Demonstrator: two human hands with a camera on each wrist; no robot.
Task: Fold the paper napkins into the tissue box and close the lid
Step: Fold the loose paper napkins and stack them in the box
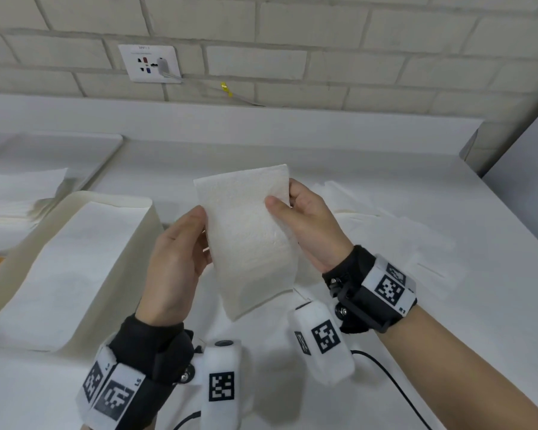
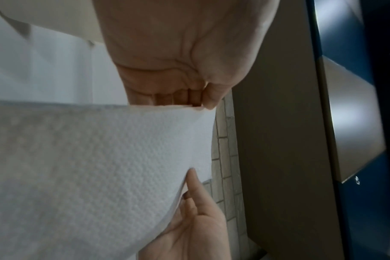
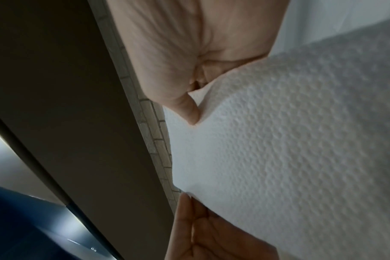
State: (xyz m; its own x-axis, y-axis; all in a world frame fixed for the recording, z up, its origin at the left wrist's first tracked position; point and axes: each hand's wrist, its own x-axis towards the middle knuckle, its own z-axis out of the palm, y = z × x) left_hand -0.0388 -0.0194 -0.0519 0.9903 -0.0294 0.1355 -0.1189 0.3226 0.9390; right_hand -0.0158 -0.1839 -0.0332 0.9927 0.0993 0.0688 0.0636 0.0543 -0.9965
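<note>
I hold a white embossed paper napkin upright in the air above the white table. My left hand grips its left edge, with the thumb in front and the fingers hidden behind it. My right hand pinches the upper right edge between thumb and fingers. In the left wrist view the left hand pinches the napkin at its top edge. In the right wrist view the right hand's thumb presses on the napkin. The open cream tissue box stands to the left with a flat white sheet inside.
A stack of napkins lies at the far left beside a flat white tray-like piece. Loose napkins are spread on the table to the right. A brick wall with a socket runs behind, and a grey panel stands at the right.
</note>
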